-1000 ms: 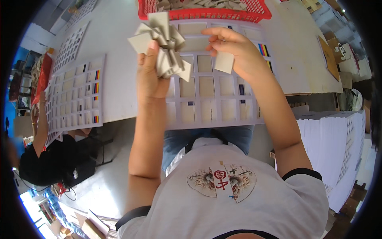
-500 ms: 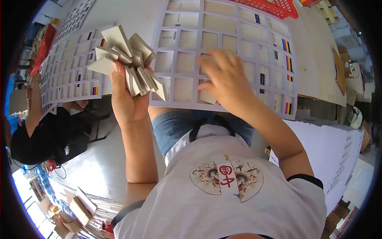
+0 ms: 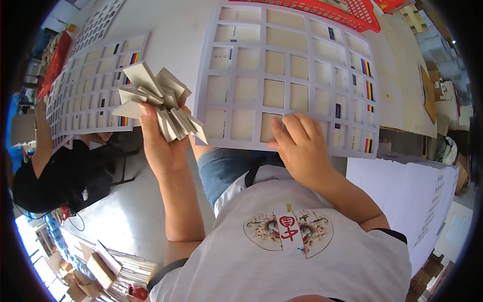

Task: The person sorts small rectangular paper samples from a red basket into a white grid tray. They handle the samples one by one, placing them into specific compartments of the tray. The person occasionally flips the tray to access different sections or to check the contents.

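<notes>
My left hand is closed round a fanned bunch of off-white rectangular pieces, which look like thin flat tiles. In front of me lies a white grid board with rectangular openings, many showing cream pieces. My right hand is over the board's near edge, its fingers bent and the index and thumb apart. Its fingertips touch a cream piece in an opening of the nearest row, partly covered by the fingers. Nothing shows between the finger and thumb.
A red plastic basket stands beyond the board. Another grid board lies to the left, where a person in black sits. A large white sheet with a rough edge stands at the right, below the table.
My right hand has come down toward the near edge and touches the piece there. My left hand has sunk slightly with its bunch. The whole view has shifted a little.
</notes>
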Demonstrator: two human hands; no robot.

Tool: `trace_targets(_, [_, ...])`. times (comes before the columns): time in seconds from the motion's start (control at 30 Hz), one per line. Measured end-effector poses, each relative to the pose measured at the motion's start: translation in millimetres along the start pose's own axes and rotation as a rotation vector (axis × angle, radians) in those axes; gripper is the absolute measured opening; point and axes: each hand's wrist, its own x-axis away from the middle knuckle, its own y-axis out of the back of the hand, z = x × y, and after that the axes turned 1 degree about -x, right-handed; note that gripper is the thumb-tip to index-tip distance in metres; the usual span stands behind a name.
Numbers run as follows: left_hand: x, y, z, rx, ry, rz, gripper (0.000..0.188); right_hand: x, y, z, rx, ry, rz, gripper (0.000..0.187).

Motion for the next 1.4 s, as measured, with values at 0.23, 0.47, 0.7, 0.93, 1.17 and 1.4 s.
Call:
trace_targets(0.23, [28,-57,53,-0.109,0.069,-0.011,0.033,-22,18,16,-1.058,-0.383,-0.143,0.032])
trace_targets(0.47, [19,-65,53,-0.142,0.065,-0.013,0.037,-14,36,-36,-0.657,-0.331,-0.310,0.028])
trace_targets(0.7, [23,-54,60,-0.143,0.093,0.010,0.041,-6,40,-53,-0.695,-0.497,0.051,0.011])
trace_targets(0.93, [27,-44,60,-0.187,0.161,0.079,0.041,13,25,-54,-0.407,-0.195,0.016,0.018])
trace_targets(1.17, [31,-53,69,-0.170,0.314,0.172,0.033,31,31,-42,-0.358,-0.140,-0.140,0.028])
trace_targets(1.4, [49,-85,87,-0.278,0.466,0.326,0.035,-17,58,-49,-0.759,-0.273,-0.519,0.030])
